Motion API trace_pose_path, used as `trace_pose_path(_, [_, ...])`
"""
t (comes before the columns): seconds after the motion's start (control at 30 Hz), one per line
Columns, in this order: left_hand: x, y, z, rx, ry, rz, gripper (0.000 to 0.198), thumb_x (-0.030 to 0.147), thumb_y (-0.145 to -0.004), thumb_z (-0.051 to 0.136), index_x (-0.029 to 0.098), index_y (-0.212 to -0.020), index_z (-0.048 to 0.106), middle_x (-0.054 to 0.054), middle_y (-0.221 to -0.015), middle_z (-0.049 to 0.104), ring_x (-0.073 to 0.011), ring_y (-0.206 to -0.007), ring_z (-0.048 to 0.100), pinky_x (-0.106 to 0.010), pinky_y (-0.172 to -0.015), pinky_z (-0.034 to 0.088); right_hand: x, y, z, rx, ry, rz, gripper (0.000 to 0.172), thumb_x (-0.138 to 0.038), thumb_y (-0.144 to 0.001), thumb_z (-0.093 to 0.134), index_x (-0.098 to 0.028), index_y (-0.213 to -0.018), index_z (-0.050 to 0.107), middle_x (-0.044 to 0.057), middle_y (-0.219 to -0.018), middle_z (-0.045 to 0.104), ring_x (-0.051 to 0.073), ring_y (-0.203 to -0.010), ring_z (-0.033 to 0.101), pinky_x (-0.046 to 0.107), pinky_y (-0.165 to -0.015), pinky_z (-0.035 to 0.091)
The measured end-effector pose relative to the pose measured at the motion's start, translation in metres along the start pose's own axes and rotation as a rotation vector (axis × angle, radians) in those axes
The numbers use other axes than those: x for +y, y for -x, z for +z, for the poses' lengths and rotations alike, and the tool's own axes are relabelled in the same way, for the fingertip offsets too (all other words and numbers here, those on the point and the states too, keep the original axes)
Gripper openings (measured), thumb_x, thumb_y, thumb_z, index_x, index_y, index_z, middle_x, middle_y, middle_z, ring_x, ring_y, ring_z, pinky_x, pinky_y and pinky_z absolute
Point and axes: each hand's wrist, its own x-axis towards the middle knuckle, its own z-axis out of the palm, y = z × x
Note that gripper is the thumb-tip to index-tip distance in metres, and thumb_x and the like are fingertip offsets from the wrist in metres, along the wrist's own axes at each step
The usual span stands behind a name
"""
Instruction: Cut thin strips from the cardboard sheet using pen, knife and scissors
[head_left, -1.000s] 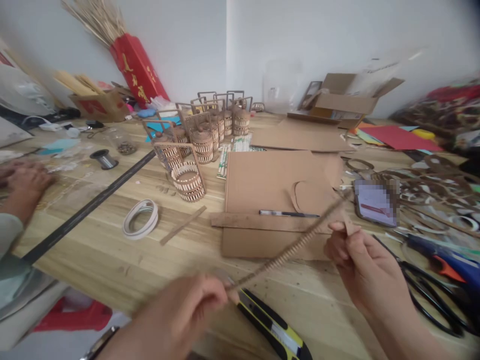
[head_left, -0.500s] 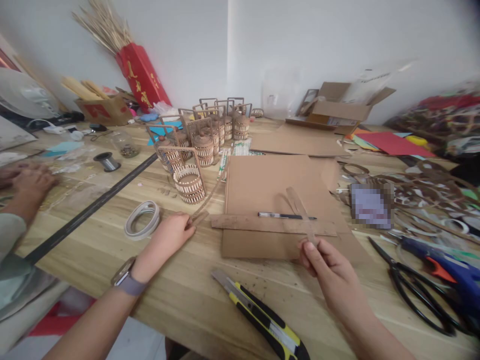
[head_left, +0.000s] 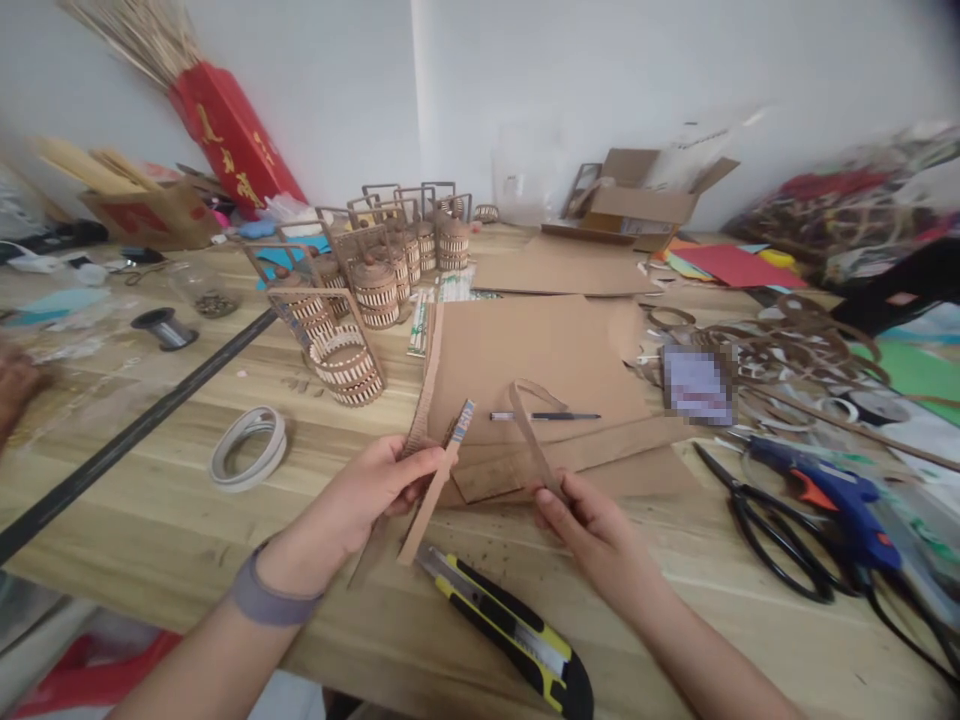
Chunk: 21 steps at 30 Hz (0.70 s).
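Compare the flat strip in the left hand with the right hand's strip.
The flat strip, in the left hand, is straight and wider, with a printed tip; the thin strip, in the right hand, curls over at its top. The flat strip leans right; the thin strip leans left. Both are brown cardboard.

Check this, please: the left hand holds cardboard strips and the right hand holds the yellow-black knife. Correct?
No. In the head view the knife lies on the table; the right hand holds a thin cardboard strip. The left hand does hold cardboard strips.
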Motion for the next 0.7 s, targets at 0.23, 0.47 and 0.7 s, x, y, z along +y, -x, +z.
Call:
trace_pose_path(0.23, [0.017, -0.024, -0.020, 0.551, -0.956, 0.387, 0.024, 0.029, -0.093, 0.046, 0.015, -0.088, 0.064, -0.011, -0.092, 0.068, -0.0258, -0.089, 0.064, -0.035, -0.079, 0.047, 0.004, -0.001, 0.002, -0.019, 0.107, -0.024, 0.039, -0.059, -0.089, 0.055, -0.022, -0.079, 0.064, 0.000, -0.062, 0.058, 0.016, -0.057, 0.050, 0.028, -0.053, 0.041])
trace_pose_path(0.47, [0.032, -0.032, -0.023, 0.784, -1.204, 0.381, 0.027, 0.024, -0.098, 0.040, 0.012, -0.098, 0.064, -0.016, -0.104, 0.066, -0.0264, -0.085, 0.066, -0.032, -0.068, 0.046, 0.007, -0.003, 0.002, 0.014, 0.087, -0.026, 0.039, -0.061, -0.088, 0.055, -0.023, -0.081, 0.064, 0.001, -0.064, 0.060, 0.017, -0.059, 0.053, 0.029, -0.054, 0.043])
trace_pose_path(0.7, [0.013, 0.004, 0.036, 0.047, -0.491, 0.278, 0.019, 0.036, -0.085, 0.064, 0.018, -0.082, 0.067, 0.000, -0.071, 0.067, -0.0172, -0.066, 0.061, -0.025, -0.061, 0.040, -0.003, 0.001, 0.003, -0.030, 0.052, -0.040, 0.042, -0.064, -0.087, 0.056, -0.023, -0.088, 0.067, 0.002, -0.070, 0.064, 0.020, -0.070, 0.061, 0.031, -0.066, 0.051])
